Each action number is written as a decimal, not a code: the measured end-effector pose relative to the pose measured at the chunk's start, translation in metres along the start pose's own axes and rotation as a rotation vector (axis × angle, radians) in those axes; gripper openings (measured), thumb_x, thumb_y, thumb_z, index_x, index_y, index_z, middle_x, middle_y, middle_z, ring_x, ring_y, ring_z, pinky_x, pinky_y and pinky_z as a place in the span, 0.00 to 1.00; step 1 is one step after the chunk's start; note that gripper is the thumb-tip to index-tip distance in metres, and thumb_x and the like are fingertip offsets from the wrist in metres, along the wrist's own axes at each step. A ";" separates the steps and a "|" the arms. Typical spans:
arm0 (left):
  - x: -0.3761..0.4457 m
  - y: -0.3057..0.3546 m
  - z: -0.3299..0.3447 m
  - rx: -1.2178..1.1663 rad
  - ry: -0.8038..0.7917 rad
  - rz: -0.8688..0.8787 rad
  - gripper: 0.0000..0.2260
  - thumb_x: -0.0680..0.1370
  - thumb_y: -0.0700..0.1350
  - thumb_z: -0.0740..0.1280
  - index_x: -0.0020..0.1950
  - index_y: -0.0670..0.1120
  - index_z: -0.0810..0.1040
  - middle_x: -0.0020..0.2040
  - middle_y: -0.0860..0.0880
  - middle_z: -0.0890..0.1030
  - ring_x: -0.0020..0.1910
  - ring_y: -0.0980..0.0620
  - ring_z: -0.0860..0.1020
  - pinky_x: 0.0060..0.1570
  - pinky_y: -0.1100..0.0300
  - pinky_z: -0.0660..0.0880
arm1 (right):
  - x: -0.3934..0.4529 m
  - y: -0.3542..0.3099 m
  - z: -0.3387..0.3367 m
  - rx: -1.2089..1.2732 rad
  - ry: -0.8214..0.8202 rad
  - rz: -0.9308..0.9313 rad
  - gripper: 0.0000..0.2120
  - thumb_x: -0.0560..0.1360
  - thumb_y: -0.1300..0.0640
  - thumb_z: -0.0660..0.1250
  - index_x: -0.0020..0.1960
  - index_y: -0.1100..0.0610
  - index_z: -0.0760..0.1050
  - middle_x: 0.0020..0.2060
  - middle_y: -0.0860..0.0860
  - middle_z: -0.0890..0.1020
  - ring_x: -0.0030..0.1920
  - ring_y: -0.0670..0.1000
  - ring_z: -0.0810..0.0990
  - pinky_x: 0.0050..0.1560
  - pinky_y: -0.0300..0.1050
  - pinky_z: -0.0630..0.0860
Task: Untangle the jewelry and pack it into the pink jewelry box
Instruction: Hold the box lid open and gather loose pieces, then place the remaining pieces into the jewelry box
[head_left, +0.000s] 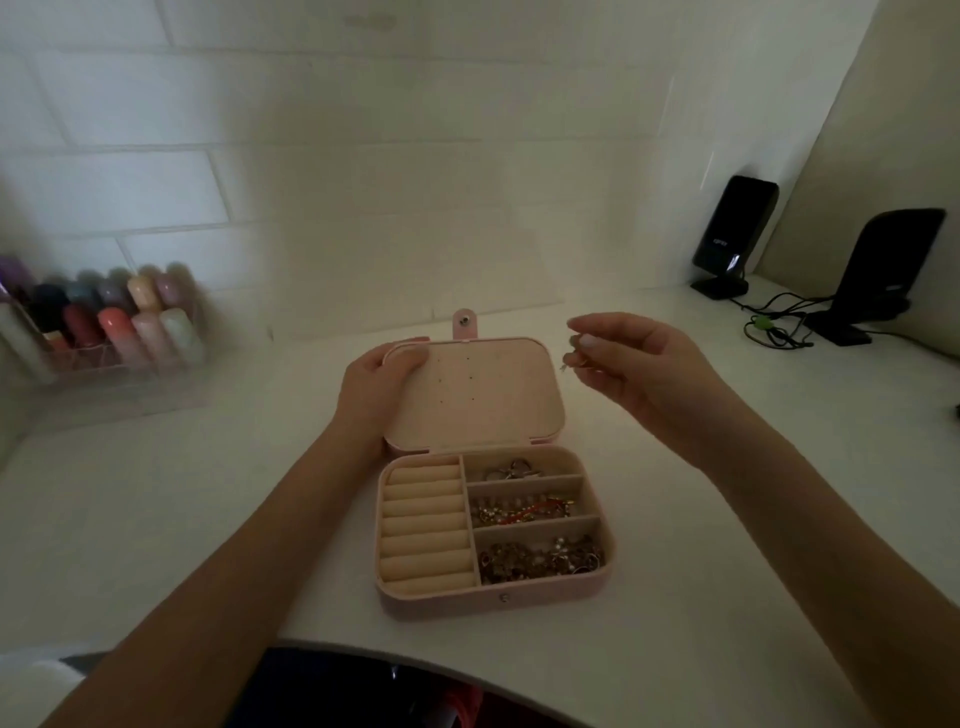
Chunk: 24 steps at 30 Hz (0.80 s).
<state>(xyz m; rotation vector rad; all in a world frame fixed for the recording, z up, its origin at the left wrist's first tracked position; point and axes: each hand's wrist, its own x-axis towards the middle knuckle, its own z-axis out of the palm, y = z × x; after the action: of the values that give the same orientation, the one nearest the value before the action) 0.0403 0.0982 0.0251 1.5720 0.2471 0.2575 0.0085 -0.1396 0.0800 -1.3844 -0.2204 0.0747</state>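
Pink jewelry box (498, 605) lies open on the white desk (208, 519), lid (475, 395) tipped back and propped; it serves as landmark for the rest. Rigid shell, soft cream lining; likely light and apt to slide or tip if the lid is pushed, so holding the lid's edge is the sensible grip. Left hand (376, 382) does that, fingers curled over the lid's far-left corner, thumb under. Inside the box, ring rolls (426, 525) fill the left half, bare of rings. Three right-hand compartments hold jewelry: silvery hoops (514, 470) in the far one, beaded pieces with a red strand (522, 508) in the middle, a dense heap of chain and pearl-like beads (540, 558) in the near one, possibly still knotted; cannot tell. Right hand (631, 364) hovers above and right of the lid, fingers pinched together on a small earring-like piece (570, 353), blurred. Judged very light, slippery, easily dropped or bent; best held by its body, post free. Small holes in the lid lining look meant for it.
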 end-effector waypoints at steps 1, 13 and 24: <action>0.000 -0.002 0.003 0.124 0.002 0.071 0.10 0.78 0.44 0.65 0.58 0.48 0.81 0.55 0.49 0.82 0.46 0.55 0.79 0.39 0.66 0.75 | -0.005 0.003 0.005 0.031 -0.014 0.006 0.08 0.75 0.68 0.64 0.52 0.61 0.79 0.38 0.53 0.83 0.41 0.47 0.83 0.44 0.36 0.80; -0.076 0.039 0.000 0.231 -0.543 0.282 0.10 0.75 0.41 0.70 0.54 0.50 0.80 0.44 0.52 0.86 0.46 0.55 0.84 0.51 0.64 0.78 | -0.029 0.025 0.039 0.169 -0.154 0.031 0.09 0.76 0.73 0.59 0.49 0.63 0.76 0.39 0.53 0.82 0.42 0.50 0.82 0.47 0.40 0.80; -0.074 0.035 -0.005 0.167 -0.495 0.158 0.04 0.72 0.35 0.72 0.45 0.43 0.81 0.41 0.44 0.85 0.40 0.48 0.85 0.43 0.62 0.80 | -0.031 0.031 0.041 0.086 -0.185 0.045 0.11 0.74 0.71 0.65 0.52 0.59 0.77 0.44 0.54 0.82 0.43 0.50 0.81 0.50 0.40 0.79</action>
<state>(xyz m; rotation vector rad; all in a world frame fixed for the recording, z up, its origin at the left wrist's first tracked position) -0.0318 0.0793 0.0597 1.7686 -0.2477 -0.0368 -0.0274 -0.0999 0.0532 -1.2969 -0.3366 0.2479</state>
